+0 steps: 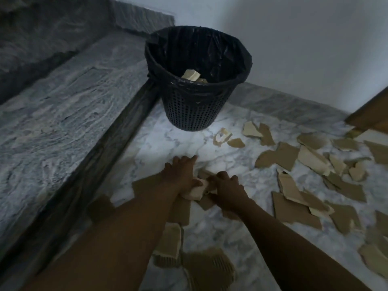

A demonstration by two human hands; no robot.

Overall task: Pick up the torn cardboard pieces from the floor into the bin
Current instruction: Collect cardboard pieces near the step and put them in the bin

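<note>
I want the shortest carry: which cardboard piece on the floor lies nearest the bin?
The small curled pale scrap just right of the bin, by its base; the rest all lie farther off.

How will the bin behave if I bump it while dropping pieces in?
The bin is probably light: perforated walls, only a few pieces inside. It narrows toward its base on a polished-looking floor, so a bump may slide or tip it. Its liner looks thin and floppy.
</note>
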